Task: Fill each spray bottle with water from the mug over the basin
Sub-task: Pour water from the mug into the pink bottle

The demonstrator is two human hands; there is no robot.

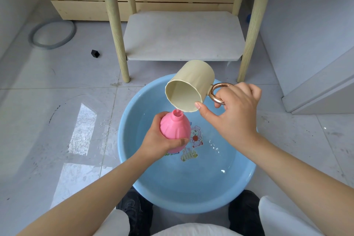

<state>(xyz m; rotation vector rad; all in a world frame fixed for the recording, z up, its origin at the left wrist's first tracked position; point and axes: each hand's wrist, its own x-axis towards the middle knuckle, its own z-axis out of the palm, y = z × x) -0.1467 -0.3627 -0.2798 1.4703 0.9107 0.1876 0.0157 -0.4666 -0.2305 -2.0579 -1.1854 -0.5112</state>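
R hand (236,113): fingers (220,95) were hooked thru the copper ring handle (218,93) of the beige mug (189,86), thumb stretched out w/ its tip against the mug's lower rim. Mug was tipped hard, mouth facing down-left toward the camera, its low lip right over the bottle's neck. A thin bit of water showed at the lip; couldn't tell how much was going in.

L hand (160,140): fingers and thumb were wrapped round the lower body of the pink bottle (175,128), gripping it tight. Bottle had no spray top on, open threaded neck pointing up and a bit to the right, just under the mug's lip. Bottle was held in the air over the basin, not resting in it.

Below both hands sat the blue basin (145,184) on the floor, shallow water in it, a cartoon print on the bottom partly hidden by the bottle. Both bare forearms reached in from the bottom edge. Black shoes (135,209) sat at the basin's near rim, white fabric at the bottom of view.

Beyond the basin: a small stand w/ pale wood legs (115,31) and a grey lower shelf (183,34). Left of it on the grey tiled floor, a small black block (95,53) and a grey hose ring (51,33). Wood panelling ran behind the stand.
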